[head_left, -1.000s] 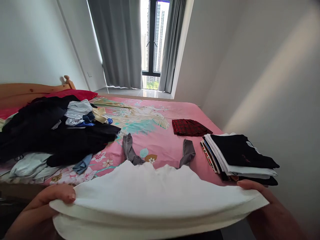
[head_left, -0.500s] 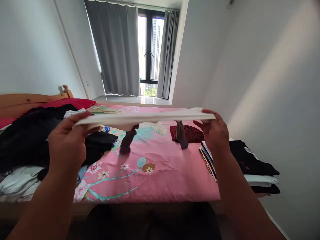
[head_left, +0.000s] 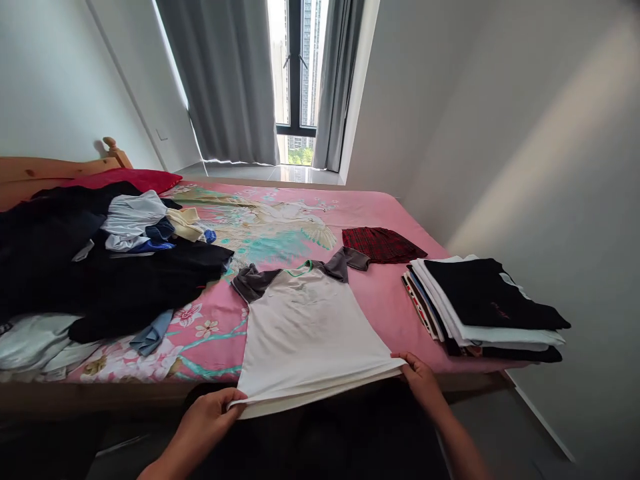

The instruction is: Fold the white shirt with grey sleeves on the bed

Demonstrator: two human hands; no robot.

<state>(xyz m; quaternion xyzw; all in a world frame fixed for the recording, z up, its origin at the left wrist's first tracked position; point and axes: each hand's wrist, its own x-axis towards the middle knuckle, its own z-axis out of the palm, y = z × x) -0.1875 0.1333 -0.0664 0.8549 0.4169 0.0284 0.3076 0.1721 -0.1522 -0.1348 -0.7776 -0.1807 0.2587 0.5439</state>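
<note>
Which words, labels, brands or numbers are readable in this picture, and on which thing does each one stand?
No text can be read.
Black top on the folded stack: a small reddish mark, too small and blurred to read.
White T-shirt with grey sleeves, held at its hem by the left hand and right hand: no print visible.
Pink bedsheet: only flower and bird pictures.

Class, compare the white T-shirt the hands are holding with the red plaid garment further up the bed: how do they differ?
The white T-shirt lies spread flat, hem gripped by the left hand and right hand; the red plaid garment lies folded, untouched. The white T-shirt looks larger and plain with grey sleeves; the red plaid garment is checked. Both rest on the pink bedsheet.
</note>
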